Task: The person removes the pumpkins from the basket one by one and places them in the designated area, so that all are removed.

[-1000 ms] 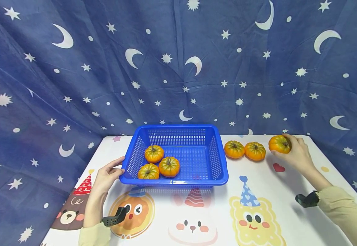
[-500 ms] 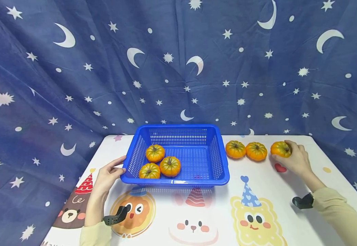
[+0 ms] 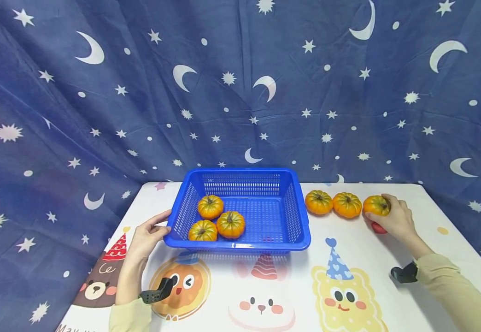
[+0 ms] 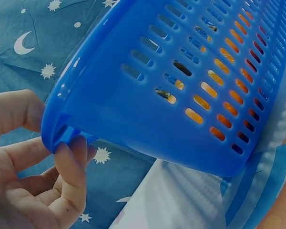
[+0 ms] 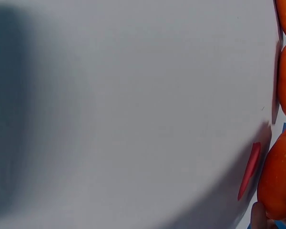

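A blue plastic basket [image 3: 257, 246] stands mid-table with three small orange pumpkins inside: one at the back [image 3: 210, 206], one at the front left [image 3: 202, 231] and one to the right of it [image 3: 231, 225]. My left hand [image 3: 143, 240] pinches the basket's left rim between thumb and fingers, seen closer in the left wrist view [image 4: 47, 186]. On the right, my right hand [image 3: 398, 222] grips another pumpkin [image 3: 374, 206] from its right side. That pumpkin sits at the right end of a row, beside a middle pumpkin [image 3: 347, 205] and a left pumpkin [image 3: 319, 202].
A white tablecloth [image 3: 290, 286] with cartoon prints covers the table. Behind it hangs a dark blue curtain [image 3: 224, 92] with moons and stars, which also runs along the left side. The row of pumpkins starts just right of the basket.
My right hand has brought its pumpkin down and slightly left, closing the gap to the middle pumpkin in the row. The left hand has stayed on the basket rim.
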### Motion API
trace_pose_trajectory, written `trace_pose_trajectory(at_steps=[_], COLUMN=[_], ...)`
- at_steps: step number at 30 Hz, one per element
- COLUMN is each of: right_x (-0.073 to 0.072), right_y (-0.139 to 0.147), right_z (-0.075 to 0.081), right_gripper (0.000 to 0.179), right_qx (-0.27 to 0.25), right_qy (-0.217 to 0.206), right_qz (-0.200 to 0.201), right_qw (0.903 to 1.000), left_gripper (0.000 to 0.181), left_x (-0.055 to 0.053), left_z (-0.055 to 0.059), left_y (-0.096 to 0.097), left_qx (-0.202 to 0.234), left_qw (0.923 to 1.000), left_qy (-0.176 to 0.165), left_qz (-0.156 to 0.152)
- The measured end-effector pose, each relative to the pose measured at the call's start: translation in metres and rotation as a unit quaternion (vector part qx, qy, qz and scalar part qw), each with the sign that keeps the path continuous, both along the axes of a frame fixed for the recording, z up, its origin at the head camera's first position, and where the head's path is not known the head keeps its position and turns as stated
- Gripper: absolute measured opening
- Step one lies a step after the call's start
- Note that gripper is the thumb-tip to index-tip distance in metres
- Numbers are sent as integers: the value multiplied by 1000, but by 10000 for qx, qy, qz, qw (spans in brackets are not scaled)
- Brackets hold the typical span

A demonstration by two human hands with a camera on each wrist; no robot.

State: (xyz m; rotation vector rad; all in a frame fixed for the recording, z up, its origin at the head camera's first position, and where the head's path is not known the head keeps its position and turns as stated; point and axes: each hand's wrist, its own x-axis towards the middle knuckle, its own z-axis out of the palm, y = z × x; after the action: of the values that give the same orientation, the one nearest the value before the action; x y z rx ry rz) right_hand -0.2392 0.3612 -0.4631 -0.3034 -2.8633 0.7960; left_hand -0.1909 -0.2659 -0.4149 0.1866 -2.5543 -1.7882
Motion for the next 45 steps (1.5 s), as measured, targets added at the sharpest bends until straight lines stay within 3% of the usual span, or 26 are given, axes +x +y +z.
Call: trace_pose_trajectory(at_steps=[16,29,45], right_x=[-5,-2,2], right_y=[-1,0,5], right_z=[-4,1,27], right_gripper=[83,86,80], right_qx=[-52,-22,129], right_qy=[-60,-24,57], right_qz=[-44,30,362], right_qw=[10000,10000,9992], left_gripper=[48,49,50], left_x=[0,1,0], left_z=[0,1,2], left_y=[0,1,1], left_qx=[-68,-72,-47], left_qw=[10000,9999,9999], left_qy=[-24,-76,-99], left_qz=[22,17,-14])
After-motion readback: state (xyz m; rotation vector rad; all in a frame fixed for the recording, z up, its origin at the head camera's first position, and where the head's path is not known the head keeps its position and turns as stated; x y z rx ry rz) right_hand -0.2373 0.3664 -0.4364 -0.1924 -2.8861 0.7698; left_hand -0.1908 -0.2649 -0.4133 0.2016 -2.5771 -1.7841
